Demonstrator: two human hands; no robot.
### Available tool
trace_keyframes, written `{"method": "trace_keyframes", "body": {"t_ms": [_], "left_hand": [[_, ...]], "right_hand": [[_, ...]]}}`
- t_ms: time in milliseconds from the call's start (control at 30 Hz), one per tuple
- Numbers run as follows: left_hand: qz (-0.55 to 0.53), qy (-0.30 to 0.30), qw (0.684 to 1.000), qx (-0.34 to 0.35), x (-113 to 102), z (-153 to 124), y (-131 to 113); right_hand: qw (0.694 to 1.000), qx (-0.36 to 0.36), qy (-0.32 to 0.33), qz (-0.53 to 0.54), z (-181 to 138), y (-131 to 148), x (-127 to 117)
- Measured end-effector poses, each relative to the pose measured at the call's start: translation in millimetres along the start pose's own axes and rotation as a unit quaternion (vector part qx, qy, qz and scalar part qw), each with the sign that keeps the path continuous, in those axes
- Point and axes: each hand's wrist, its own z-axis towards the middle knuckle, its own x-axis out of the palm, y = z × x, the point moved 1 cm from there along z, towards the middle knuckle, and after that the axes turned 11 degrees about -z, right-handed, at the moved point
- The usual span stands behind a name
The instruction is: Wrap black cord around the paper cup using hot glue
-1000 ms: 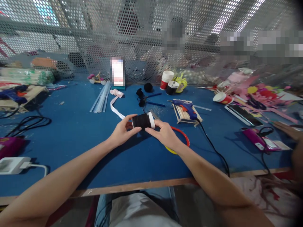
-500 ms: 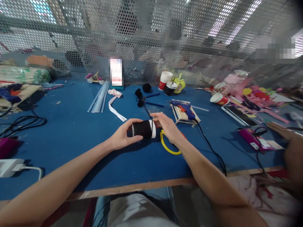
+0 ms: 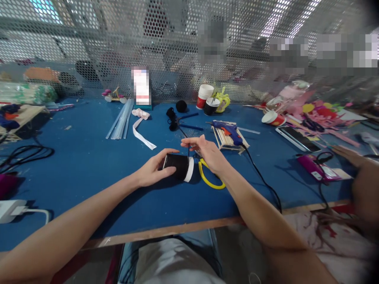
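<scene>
My left hand (image 3: 152, 167) is wrapped round a white paper cup (image 3: 191, 169) lying on its side, most of it covered in black yarn (image 3: 177, 163). A bare white band shows at the cup's right end. My right hand (image 3: 209, 154) is just above that end, its fingers closed on a taut strand of black yarn (image 3: 188, 153) that rises from the cup. From there the strand leads back toward a small clump of black yarn (image 3: 173, 120) on the table. Partly behind my right wrist lies a yellow ring (image 3: 211, 184).
A blue glue gun (image 3: 229, 132) rests on a small stick rack, its cord trailing to the front edge. Behind are stacked paper cups (image 3: 205, 96), a black yarn ball (image 3: 181, 105) and clear glue sticks (image 3: 120, 122). White ribbon (image 3: 142, 134) lies left. A neighbour's arm (image 3: 355, 157) is at right.
My right hand has lifted slightly and moved a little left, raising the yarn strand from the cup. The cup has tilted, its white end dipping lower. My left hand keeps hold.
</scene>
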Motion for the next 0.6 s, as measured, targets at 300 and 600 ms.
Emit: {"method": "trace_keyframes", "body": {"t_ms": [300,600], "left_hand": [[0.125,0.032,0.988,0.088,11,-4,-11],[0.155,0.038,0.985,0.061,9,-3,-14]], "right_hand": [[0.993,-0.001,0.092,0.069,10,5,12],[0.982,0.151,0.098,0.058,19,-10,11]]}}
